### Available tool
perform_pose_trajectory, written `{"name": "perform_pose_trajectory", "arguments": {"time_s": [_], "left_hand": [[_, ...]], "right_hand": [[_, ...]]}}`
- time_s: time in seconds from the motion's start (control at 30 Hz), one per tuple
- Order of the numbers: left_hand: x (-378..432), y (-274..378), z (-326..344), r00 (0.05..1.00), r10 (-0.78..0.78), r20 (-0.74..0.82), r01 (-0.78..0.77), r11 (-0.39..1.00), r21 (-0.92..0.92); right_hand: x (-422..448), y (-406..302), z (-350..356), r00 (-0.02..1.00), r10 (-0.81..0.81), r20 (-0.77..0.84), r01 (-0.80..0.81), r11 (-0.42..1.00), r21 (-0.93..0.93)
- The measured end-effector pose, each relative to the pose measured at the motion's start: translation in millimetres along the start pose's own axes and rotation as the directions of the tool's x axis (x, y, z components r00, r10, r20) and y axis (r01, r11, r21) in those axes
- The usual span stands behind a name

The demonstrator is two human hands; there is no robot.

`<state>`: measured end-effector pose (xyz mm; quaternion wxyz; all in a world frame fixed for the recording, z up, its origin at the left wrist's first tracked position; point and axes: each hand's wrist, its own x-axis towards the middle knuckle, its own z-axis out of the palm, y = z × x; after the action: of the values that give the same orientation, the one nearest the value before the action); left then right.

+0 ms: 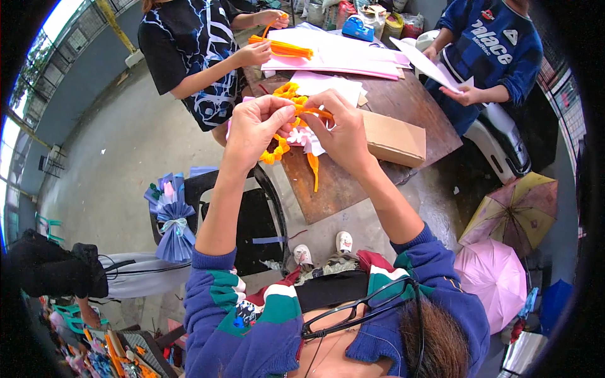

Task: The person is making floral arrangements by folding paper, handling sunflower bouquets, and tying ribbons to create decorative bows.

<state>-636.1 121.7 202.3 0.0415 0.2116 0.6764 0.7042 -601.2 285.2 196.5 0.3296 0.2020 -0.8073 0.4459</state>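
Observation:
Both my hands are raised over the near part of a wooden table. Between thumb and fingertips, my left hand [257,132] pinches one end of an orange pipe cleaner [315,111]. My right hand [342,130] grips the same strand a little to the right, with its fingers bent around it. Behind and below the hands lie curled orange pipe-cleaner pieces [286,90], partly hidden by my fingers. An orange looped piece [274,152] shows under my left wrist. A folded orange strand [314,170] rests on the tabletop, near pale pink cut-out shapes [302,137].
A cardboard box [394,137] sits on the wooden table [326,201] by my right wrist. Across it, one person holds orange pipe cleaners [283,48]; another holds white sheets [425,64]. A black chair [236,227] and blue-wrapped bouquet [175,222] stand left; open umbrellas [491,283] lie right.

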Motion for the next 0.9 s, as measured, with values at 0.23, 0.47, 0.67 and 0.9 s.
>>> {"name": "perform_pose_trajectory", "arguments": {"time_s": [0.23,0.47,0.67,0.9], "left_hand": [[-3,-2,-2,0.998,-0.054,-0.036,0.055,0.998,0.042],[-7,-5,-6,0.996,-0.063,-0.056,0.062,0.998,-0.015],[-9,-15,-9,0.991,-0.067,-0.117,0.069,0.998,0.01],[-11,-15,-13,0.986,-0.094,-0.135,0.1,0.994,0.035]], "right_hand": [[2,1,7,0.998,-0.044,0.035,0.046,0.998,-0.036],[3,13,17,0.984,-0.171,0.051,0.176,0.979,-0.101],[4,11,24,0.987,-0.149,0.062,0.155,0.983,-0.103],[10,11,23,0.966,-0.138,0.218,0.168,0.978,-0.123]]}}
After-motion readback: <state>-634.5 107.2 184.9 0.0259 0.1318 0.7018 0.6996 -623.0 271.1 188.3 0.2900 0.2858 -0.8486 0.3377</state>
